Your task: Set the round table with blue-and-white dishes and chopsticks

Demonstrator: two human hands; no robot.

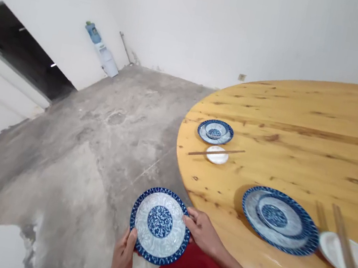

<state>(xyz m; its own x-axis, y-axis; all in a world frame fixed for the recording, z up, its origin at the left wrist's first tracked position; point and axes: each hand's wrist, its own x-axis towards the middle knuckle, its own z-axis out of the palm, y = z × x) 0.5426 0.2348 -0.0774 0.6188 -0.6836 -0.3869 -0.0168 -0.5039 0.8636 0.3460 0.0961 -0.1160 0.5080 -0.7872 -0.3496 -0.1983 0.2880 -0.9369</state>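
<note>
As left hand (123, 256) and right hand (202, 232) grip, plate (159, 223) between

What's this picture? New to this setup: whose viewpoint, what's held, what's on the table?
There's no robot: these are a person's own bare hands, seen from a head-worn camera looking forward and down. It's the only view. The left hand and right hand hold a blue-and-white plate by its rim. On the wooden table, the far plate and near plate each carry a bowl. Beside each plate, chopsticks lie across a small white dish.
</note>
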